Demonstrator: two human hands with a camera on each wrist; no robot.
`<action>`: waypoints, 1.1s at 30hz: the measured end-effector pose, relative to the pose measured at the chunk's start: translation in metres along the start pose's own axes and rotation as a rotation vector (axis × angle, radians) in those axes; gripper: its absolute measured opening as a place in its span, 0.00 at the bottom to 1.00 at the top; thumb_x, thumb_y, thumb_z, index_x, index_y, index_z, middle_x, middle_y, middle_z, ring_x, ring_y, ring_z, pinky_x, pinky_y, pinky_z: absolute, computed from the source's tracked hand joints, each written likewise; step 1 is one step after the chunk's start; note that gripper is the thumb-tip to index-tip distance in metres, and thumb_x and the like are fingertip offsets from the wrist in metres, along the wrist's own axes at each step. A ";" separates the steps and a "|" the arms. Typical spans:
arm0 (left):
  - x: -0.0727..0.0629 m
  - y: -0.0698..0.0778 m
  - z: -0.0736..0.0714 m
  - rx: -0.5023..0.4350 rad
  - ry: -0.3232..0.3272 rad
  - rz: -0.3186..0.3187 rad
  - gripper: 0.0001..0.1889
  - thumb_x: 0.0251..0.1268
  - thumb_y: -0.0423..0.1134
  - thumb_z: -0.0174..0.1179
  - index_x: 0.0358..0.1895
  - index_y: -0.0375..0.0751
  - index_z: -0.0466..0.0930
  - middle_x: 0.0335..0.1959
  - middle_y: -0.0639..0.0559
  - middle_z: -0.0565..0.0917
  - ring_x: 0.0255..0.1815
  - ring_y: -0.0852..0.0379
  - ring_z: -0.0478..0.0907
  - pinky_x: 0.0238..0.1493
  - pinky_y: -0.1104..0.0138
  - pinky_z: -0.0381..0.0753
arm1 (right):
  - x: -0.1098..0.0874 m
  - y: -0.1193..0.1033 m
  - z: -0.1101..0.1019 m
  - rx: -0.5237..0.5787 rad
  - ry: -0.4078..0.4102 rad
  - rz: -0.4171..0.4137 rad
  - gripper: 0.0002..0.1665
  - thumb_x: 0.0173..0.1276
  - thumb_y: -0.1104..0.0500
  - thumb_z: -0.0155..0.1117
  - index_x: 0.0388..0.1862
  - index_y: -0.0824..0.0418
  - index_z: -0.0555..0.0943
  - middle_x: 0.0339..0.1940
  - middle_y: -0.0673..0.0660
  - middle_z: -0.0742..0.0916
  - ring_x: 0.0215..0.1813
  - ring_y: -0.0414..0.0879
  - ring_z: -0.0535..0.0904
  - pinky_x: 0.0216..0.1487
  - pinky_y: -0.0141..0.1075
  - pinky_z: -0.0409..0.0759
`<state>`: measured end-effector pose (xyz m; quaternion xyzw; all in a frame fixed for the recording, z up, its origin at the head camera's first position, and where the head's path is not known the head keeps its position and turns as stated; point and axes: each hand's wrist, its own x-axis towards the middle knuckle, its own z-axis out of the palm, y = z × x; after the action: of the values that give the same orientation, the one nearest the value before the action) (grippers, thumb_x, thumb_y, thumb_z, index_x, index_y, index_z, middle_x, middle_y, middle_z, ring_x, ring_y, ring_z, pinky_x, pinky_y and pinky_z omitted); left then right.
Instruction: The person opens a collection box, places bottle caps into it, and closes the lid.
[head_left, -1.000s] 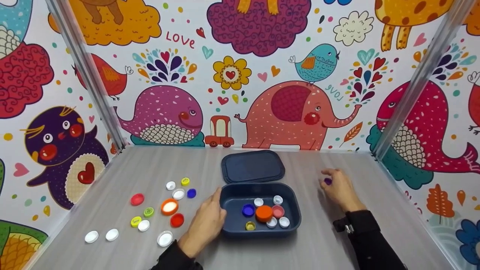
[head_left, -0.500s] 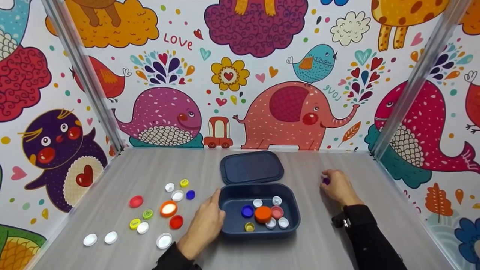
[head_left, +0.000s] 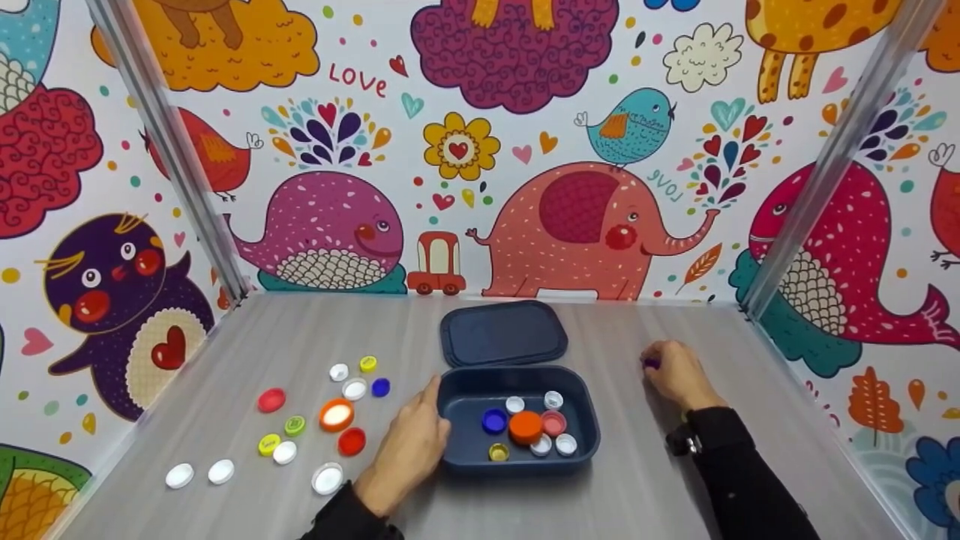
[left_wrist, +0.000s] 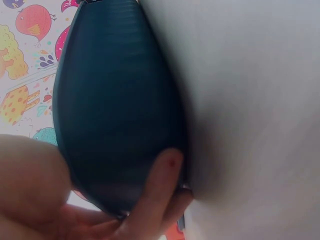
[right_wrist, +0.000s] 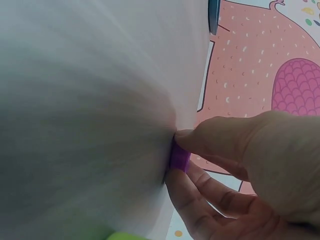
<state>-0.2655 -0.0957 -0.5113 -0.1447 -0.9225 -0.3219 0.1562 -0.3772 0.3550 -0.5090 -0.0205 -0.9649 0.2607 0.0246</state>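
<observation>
At the right of the table, my right hand [head_left: 679,375] pinches a small purple bottle cap [right_wrist: 180,156] between thumb and fingers. The cap stands at the tabletop and is mostly covered by the fingers in the head view. My left hand [head_left: 409,446] rests against the left end of a dark blue box [head_left: 517,469], its fingers lying along the outer wall [left_wrist: 117,100]. Inside the box are several bottle caps, among them an orange cap [head_left: 525,427], a blue cap [head_left: 495,421], a pink cap [head_left: 553,422] and a small gold cap [head_left: 499,452].
Behind the box lies its dark blue lid [head_left: 504,334]. Several loose caps are spread over the left of the table, including a red cap [head_left: 352,441], an orange-rimmed cap [head_left: 337,415] and a white cap [head_left: 328,478]. Printed panels [head_left: 457,247] border the table.
The fingers of my right hand have closed down over the purple cap, hiding more of it. My left hand and the box have stayed in place.
</observation>
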 end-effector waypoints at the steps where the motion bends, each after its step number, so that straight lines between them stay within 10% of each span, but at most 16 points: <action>1: 0.000 0.000 0.000 0.002 0.002 0.004 0.34 0.72 0.24 0.68 0.80 0.20 0.74 0.70 0.24 0.89 0.66 0.30 0.92 0.68 0.40 0.92 | -0.001 0.000 0.000 -0.004 0.008 -0.010 0.18 0.80 0.71 0.71 0.65 0.75 0.89 0.63 0.76 0.89 0.61 0.68 0.86 0.72 0.68 0.88; 33: 0.000 -0.001 0.002 0.010 0.038 0.022 0.33 0.69 0.23 0.67 0.79 0.21 0.76 0.68 0.26 0.90 0.64 0.30 0.93 0.65 0.40 0.93 | -0.025 -0.054 -0.006 0.024 0.089 -0.191 0.17 0.78 0.70 0.75 0.62 0.74 0.92 0.55 0.72 0.95 0.55 0.63 0.91 0.69 0.63 0.92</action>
<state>-0.2658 -0.0951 -0.5133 -0.1477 -0.9193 -0.3184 0.1780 -0.3534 0.3104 -0.4779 0.0605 -0.9572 0.2675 0.0924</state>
